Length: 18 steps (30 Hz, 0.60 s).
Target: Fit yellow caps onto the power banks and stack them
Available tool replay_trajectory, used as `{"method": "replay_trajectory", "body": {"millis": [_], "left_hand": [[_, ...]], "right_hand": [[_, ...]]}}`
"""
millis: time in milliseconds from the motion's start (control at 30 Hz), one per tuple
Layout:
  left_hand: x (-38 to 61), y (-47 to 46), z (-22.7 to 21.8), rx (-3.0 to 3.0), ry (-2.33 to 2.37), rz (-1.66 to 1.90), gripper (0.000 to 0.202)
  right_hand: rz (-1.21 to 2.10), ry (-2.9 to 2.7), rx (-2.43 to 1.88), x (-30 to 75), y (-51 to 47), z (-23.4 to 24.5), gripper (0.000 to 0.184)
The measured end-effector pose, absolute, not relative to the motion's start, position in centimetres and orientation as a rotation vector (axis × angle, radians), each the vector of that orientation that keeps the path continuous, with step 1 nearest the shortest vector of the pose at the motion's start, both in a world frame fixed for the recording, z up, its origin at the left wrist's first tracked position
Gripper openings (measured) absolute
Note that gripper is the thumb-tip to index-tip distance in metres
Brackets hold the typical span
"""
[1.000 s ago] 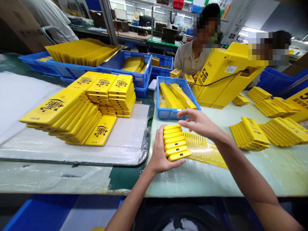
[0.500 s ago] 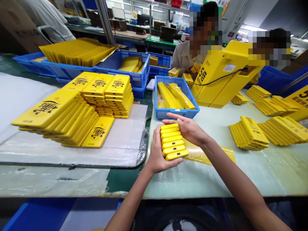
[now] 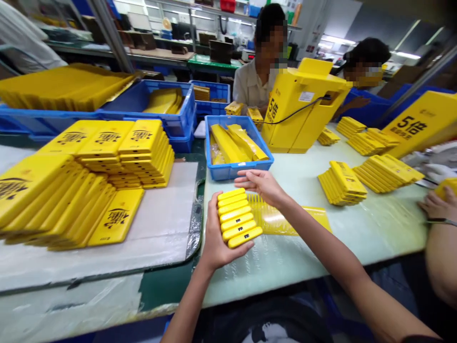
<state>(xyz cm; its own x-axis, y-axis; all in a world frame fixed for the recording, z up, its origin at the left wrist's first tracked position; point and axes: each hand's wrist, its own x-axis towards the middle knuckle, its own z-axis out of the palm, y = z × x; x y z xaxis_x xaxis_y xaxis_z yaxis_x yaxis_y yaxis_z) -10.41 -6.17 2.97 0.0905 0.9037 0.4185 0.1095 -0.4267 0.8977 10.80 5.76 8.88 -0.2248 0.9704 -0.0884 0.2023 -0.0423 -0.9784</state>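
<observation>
My left hand (image 3: 217, 240) is wrapped round a stack of yellow power banks (image 3: 237, 216), their narrow ends facing me. Dark port openings show on the lower ones. Just behind the stack is my right hand (image 3: 263, 186), fingers stretched out and apart, with nothing visible in it. Under my right forearm lies a clear yellow film sheet (image 3: 303, 221) with slits along part of it. To the left, a single power bank with black lettering (image 3: 116, 218) lies on a white padded mat (image 3: 167, 214), beside taller piles of power banks (image 3: 139, 136).
A blue bin (image 3: 239, 166) holding yellow film strips stands beyond my hands. Behind it are a large yellow box (image 3: 294, 114) with a black cable and a seated person. More power bank stacks (image 3: 341, 183) lie right, near another person's hand (image 3: 437, 202). Blue trays (image 3: 185, 112) stand at back left.
The view has swung right, so everything shifts left in it. My right hand's fingers are more spread, a little apart from the stack. Another person's arm has come into view at right.
</observation>
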Motion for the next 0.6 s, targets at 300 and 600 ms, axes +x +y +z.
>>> {"method": "replay_trajectory", "body": {"millis": [300,600], "left_hand": [[-10.7,-5.4,2.9,1.702,1.052,1.424,0.130],[-10.8,-5.3,3.3,1.728,1.027,1.407,0.129]], "right_hand": [[1.134,-1.950,-1.707,24.7,6.6,7.8,0.003],[1.244,-1.996,-1.627,23.6,6.8,6.7,0.013]]}}
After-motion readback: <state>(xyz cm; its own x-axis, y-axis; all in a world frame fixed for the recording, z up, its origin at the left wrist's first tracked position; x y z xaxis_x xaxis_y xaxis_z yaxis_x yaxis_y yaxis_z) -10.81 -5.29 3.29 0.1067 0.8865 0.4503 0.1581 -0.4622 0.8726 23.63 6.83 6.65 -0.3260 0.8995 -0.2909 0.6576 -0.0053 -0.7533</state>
